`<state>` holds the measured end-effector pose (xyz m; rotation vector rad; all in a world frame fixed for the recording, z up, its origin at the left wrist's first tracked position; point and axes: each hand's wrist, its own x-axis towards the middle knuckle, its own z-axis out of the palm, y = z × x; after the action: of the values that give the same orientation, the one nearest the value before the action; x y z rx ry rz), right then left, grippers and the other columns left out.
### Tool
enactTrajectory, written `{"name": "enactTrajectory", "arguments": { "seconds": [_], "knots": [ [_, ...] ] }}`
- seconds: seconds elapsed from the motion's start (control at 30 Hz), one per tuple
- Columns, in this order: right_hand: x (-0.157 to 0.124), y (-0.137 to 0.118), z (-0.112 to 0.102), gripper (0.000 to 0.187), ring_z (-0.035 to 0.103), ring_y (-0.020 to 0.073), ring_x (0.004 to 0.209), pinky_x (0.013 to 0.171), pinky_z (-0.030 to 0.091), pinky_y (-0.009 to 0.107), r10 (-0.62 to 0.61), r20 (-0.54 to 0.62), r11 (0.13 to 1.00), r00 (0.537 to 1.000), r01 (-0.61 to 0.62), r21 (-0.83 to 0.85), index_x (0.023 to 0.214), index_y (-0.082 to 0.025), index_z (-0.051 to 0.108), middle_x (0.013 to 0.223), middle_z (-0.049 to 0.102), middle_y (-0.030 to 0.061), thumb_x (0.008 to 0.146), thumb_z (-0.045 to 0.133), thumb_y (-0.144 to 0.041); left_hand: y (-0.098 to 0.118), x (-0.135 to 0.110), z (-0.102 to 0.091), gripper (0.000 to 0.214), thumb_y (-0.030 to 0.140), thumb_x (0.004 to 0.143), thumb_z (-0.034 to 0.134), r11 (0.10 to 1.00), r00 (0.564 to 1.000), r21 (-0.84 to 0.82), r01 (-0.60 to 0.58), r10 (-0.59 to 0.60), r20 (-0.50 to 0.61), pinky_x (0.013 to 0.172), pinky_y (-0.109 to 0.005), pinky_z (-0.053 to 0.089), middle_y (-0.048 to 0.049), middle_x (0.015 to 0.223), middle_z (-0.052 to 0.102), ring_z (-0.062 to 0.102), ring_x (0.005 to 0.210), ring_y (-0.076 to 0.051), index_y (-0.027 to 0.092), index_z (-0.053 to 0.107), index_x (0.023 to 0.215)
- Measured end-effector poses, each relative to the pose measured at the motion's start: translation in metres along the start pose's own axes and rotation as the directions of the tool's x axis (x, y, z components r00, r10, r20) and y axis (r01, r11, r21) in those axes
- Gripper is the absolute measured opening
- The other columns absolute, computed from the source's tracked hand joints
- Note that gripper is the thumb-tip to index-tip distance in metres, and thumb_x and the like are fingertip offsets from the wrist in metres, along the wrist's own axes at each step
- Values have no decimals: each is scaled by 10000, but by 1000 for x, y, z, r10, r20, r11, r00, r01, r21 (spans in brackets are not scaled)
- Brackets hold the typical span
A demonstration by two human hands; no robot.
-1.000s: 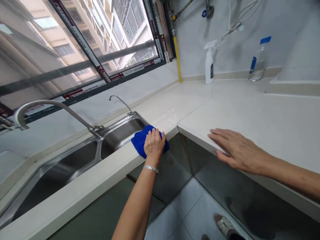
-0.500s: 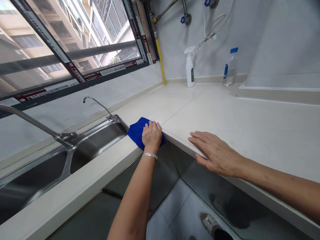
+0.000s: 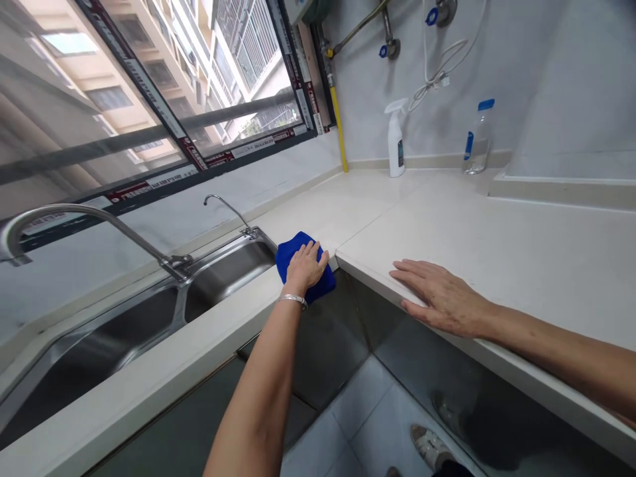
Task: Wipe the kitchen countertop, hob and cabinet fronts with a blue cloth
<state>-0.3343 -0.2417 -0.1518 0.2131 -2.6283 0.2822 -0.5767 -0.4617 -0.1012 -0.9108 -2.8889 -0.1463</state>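
Under my left hand point(image 3: 305, 266) a blue cloth point(image 3: 293, 252) is pressed to the counter beside the sink's near corner, close to the inner corner of the worktop. Part of the cloth hangs over the front edge, and the fingers lie across its top, gripping it. A silver bracelet circles that wrist. My right hand point(image 3: 440, 298) rests on the edge of the white worktop point(image 3: 527, 265), its fingers stretched out, thumb lower at the rim, with nothing held.
A steel double sink point(image 3: 181, 308) lies at the left with a large faucet point(image 3: 109, 218) and a small faucet point(image 3: 226, 202). Against the back wall stand a white spray bottle point(image 3: 395, 142) and a clear plastic bottle point(image 3: 478, 142). A yellow pipe point(image 3: 338, 126) runs down the corner.
My left hand has slid slightly left with the cloth, away from the worktop's inner corner. My right hand stays on the edge. The view has turned a little left.
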Motion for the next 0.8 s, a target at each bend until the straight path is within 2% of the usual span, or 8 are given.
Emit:
{"name": "enactTrajectory", "arguments": {
  "seconds": [0.1, 0.2, 0.37, 0.5, 0.63, 0.8],
  "knots": [
    [0, 3, 3, 502, 452, 297, 1441, 1193, 396, 539, 1, 14, 1000, 1000, -1, 13, 1436, -236, 512, 1540, 505, 103, 977, 473, -434, -38, -15, -3, 707, 591, 1004, 247, 1000, 1000, 20, 5, -5, 19, 1282, -476, 231, -120, 1636, 284, 230, 1539, -292, 154, 349, 1550],
    [1, 5, 5, 522, 447, 308, 1444, 1196, 394, 537, 10, 30, 999, 999, -11, 32, 1425, -232, 531, 1538, 506, 108, 966, 475, -473, -89, -44, -10, 675, 557, 1013, 229, 998, 999, 59, 19, -21, 27, 1278, -481, 241, -125, 1629, 294, 237, 1537, -271, 162, 354, 1545],
    [2, 9, 9, 578, 463, 331, 1428, 1202, 379, 548, 9, 43, 998, 999, -12, 61, 1411, -188, 558, 1516, 523, 143, 961, 427, -526, -179, -121, -28, 511, 303, 1006, 294, 984, 996, 175, 30, -44, 75, 1302, -415, 186, -106, 1611, 333, 239, 1535, -215, 145, 510, 1442],
    [1, 11, 11, 614, 464, 337, 1425, 1201, 378, 542, 4, 50, 997, 999, -8, 81, 1395, -180, 576, 1509, 528, 148, 948, 398, -563, -238, -190, -42, 543, 304, 1014, 228, 955, 985, 260, 145, -165, 57, 1284, -449, 257, -134, 1596, 348, 283, 1518, -225, 121, 481, 1459],
    [0, 14, 12, 636, 465, 356, 1419, 1198, 378, 555, 8, 64, 996, 998, -13, 84, 1374, -168, 594, 1497, 536, 163, 940, 380, -582, -280, -255, -52, 560, 295, 991, 221, 924, 968, 314, 218, -246, 54, 1283, -488, 245, -144, 1601, 330, 275, 1521, -249, 105, 506, 1434],
    [0, 21, 17, 668, 466, 350, 1419, 1198, 388, 539, 4, 85, 998, 996, -9, 65, 1393, -154, 580, 1507, 526, 171, 945, 357, -597, -316, -325, -64, 573, 296, 945, 258, 883, 939, 343, 320, -343, 9, 1272, -485, 267, -158, 1572, 385, 309, 1504, -273, 67, 547, 1383]
  ]
}}
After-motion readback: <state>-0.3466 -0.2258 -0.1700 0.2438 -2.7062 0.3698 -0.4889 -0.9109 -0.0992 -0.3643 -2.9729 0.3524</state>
